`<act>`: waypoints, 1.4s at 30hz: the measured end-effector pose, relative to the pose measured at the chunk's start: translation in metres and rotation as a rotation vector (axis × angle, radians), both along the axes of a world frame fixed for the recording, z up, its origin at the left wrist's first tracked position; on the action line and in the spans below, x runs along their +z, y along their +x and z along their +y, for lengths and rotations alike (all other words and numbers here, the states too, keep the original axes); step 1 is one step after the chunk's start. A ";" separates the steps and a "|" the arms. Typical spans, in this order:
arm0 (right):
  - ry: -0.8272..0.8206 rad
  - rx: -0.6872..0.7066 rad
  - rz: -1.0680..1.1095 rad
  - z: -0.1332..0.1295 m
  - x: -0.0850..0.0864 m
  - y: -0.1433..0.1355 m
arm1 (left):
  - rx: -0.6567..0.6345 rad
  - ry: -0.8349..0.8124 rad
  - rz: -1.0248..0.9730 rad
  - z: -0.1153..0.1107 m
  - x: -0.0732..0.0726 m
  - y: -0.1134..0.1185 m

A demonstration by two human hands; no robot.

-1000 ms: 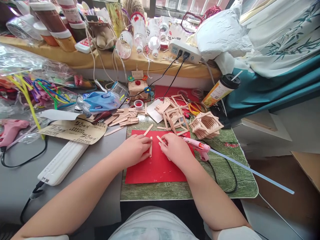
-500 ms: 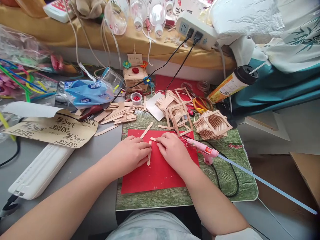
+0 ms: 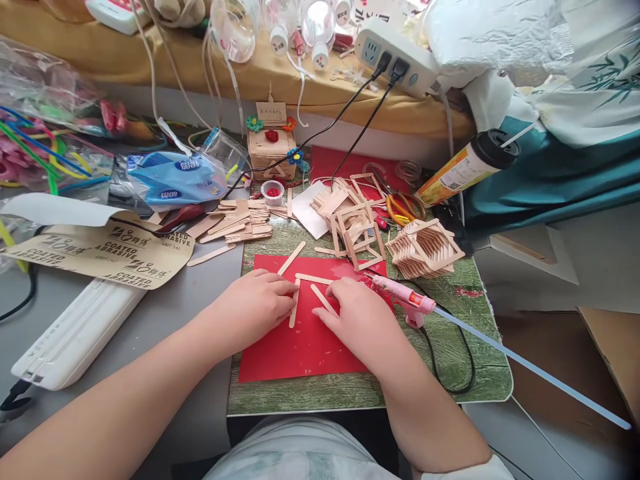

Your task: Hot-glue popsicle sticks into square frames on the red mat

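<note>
My left hand (image 3: 260, 303) rests on the red sheet (image 3: 280, 363), its fingers bent and close together. Its fingertips press against an upright-lying wooden craft stick (image 3: 293, 315). Across the top end of that stick runs a second craft stick (image 3: 313, 279), forming a corner; its right end passes under the fingers of my right hand (image 3: 357, 313). A third craft stick (image 3: 323, 298) slants between my right thumb and forefinger. Beyond my left fingers lies another loose stick (image 3: 292, 258) at an angle.
A pink glue gun (image 3: 405, 293) with a long glue stick lies right of the sheet. Stacked stick frames (image 3: 425, 250) and open stick cubes (image 3: 356, 233) stand behind. A stick pile (image 3: 245, 223), sandpaper (image 3: 110, 250) and a drink cup (image 3: 465, 167) are around.
My right hand has shifted right and spread a little, showing more of the top stick and a slanted stick by the thumb. My left hand stays at the upright-lying stick.
</note>
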State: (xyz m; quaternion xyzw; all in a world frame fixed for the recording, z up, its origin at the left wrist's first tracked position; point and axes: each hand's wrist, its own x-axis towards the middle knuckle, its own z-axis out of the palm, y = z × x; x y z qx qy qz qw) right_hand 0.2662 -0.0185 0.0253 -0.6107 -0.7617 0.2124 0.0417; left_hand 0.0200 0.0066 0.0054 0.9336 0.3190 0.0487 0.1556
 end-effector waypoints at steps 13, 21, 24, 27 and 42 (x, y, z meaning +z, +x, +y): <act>-0.115 0.187 0.184 0.014 -0.005 0.004 | 0.021 0.101 -0.046 0.011 -0.003 -0.006; -0.052 0.181 0.090 0.016 0.011 0.021 | -0.069 0.202 -0.064 0.011 -0.007 -0.006; -0.068 0.211 0.090 0.011 0.003 0.018 | -0.126 0.201 -0.067 0.006 -0.008 0.003; -0.068 0.260 0.117 0.009 -0.010 0.011 | -0.146 0.167 -0.065 0.003 -0.010 0.010; 0.314 0.046 0.296 0.013 -0.005 0.010 | -0.017 0.064 -0.152 0.013 -0.008 -0.003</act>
